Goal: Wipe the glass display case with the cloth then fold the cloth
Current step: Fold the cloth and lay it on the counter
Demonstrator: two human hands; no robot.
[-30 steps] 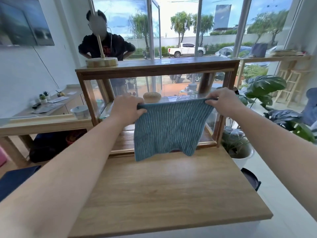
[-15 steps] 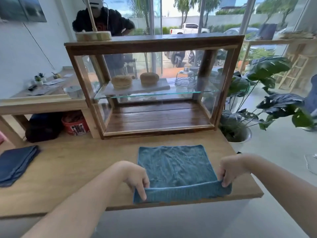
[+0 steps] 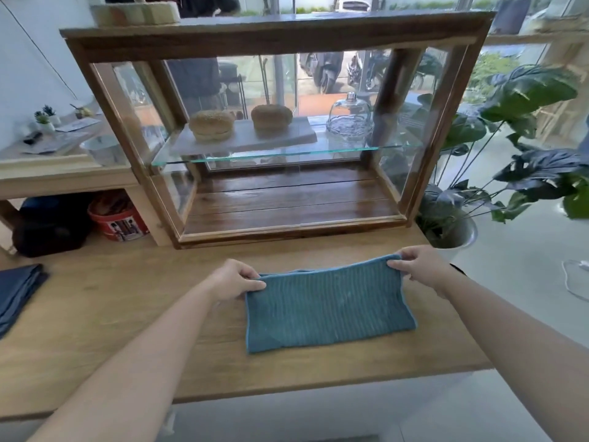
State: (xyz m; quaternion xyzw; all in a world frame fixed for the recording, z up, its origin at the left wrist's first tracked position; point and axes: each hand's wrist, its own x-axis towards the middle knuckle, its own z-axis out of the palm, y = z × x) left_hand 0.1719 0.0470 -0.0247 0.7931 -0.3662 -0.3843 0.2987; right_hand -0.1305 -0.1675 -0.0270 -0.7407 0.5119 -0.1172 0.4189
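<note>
A teal ribbed cloth (image 3: 328,311) lies folded in half on the wooden counter (image 3: 127,330), its doubled edge away from me. My left hand (image 3: 236,280) pinches the cloth's far left corner. My right hand (image 3: 417,269) pinches the far right corner. Behind the cloth stands the wood-framed glass display case (image 3: 277,36), with two buns and a glass dome on its glass shelf.
A dark blue folded cloth (image 3: 16,291) lies at the counter's left edge. A potted plant (image 3: 452,228) stands right of the case. A red tub (image 3: 116,218) and a dark bag sit under a side table on the left. A person stands behind the case.
The cloth went from hanging in front of the case to lying flat on the counter. Both hands then carried its near edge over to the far edge, folding it in half.
</note>
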